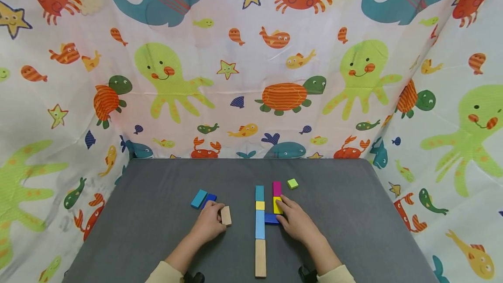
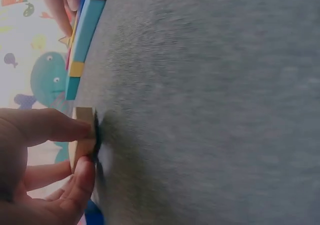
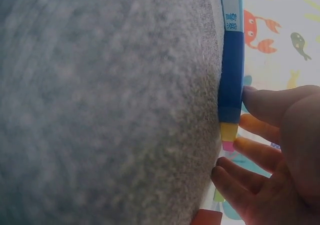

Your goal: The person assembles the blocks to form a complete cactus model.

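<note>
My left hand (image 1: pixel 208 222) pinches a plain wooden block (image 1: pixel 225 216) between thumb and fingers; in the left wrist view this block (image 2: pixel 84 146) is tilted up, close to the cloth. The right hand (image 1: pixel 299 222) rests its fingertips at a yellow block (image 1: pixel 277 205), its thumb by a dark blue block (image 1: pixel 270 219). In the right wrist view the fingers are spread beside the dark blue block (image 3: pixel 231 75), not curled round it. A magenta block (image 1: pixel 277 188) continues beyond the yellow one. The dark blue block abuts a column of teal (image 1: pixel 260 193), yellow (image 1: pixel 260 205), light blue (image 1: pixel 260 224) and wooden (image 1: pixel 260 258) blocks.
Left of the column lie a teal block (image 1: pixel 198 198) and a blue block (image 1: pixel 210 198), partly behind the left hand. A green cube (image 1: pixel 292 183) sits at the right. An orange-red block (image 3: pixel 207 217) shows low in the right wrist view. Grey cloth covers the table (image 1: pixel 334 195).
</note>
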`<state>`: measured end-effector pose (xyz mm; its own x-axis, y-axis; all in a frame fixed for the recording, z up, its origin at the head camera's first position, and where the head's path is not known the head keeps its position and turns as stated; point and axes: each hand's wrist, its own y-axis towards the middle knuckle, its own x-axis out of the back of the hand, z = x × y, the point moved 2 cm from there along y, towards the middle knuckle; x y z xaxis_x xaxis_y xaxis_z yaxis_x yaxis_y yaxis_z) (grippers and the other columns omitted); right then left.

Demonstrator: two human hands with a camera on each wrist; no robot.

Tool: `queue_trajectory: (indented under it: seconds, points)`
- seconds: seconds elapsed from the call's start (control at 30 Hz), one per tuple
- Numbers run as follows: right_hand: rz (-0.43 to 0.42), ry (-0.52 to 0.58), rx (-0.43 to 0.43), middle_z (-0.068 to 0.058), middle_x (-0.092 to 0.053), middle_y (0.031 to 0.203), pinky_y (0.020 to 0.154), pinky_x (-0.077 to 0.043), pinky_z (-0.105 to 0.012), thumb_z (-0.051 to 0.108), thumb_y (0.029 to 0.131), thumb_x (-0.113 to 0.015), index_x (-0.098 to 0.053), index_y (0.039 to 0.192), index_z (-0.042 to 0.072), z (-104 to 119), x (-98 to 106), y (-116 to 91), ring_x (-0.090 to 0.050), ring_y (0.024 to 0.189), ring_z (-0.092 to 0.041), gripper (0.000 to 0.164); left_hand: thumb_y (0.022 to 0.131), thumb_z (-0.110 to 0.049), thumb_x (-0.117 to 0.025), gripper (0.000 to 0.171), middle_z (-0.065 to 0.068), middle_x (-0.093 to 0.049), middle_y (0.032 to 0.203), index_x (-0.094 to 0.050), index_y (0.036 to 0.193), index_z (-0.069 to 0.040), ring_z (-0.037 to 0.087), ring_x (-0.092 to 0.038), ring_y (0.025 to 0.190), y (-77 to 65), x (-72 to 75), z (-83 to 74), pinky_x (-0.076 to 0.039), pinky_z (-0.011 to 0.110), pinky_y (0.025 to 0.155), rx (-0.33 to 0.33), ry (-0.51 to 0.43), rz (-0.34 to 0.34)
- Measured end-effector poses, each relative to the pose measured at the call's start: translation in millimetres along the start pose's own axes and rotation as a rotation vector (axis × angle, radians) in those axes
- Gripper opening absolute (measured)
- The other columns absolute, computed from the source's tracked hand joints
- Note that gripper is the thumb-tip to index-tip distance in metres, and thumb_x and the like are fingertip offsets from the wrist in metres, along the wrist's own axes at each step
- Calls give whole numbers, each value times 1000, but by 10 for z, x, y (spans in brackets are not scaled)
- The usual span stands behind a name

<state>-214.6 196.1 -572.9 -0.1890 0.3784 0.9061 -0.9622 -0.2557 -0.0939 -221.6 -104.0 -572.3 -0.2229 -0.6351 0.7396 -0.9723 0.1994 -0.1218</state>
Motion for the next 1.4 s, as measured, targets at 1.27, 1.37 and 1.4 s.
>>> queue_trajectory:
  seconds: [1.27,1.37,1.4]
  points:
    - [16,26,-27,-9,-39,161,112,-42,-53,34,98,-67,-49,151,17,-12,-19,-8,-41,145,-33,58,83,-3,-79,70,11,-47,137,-51,147,-5,24,-57,106,1363,-297,-689,-54,39,90,-66,-37,-75]
    - [8,18,-20,-10,-40,160,111,-42,-54,33,97,-67,-50,150,16,-18,-22,-19,-42,144,-33,58,83,-1,-77,68,11,-48,135,-52,146,-4,22,-57,99,1379,-340,-682,-54,37,85,-76,-29,-82]
    - [6,15,-18,-10,-40,160,111,-42,-54,32,97,-67,-50,150,16,-20,-23,-23,-42,144,-34,58,83,0,-76,67,12,-49,134,-52,145,-3,21,-57,96,1380,-355,-680,-53,35,83,-79,-29,-81]
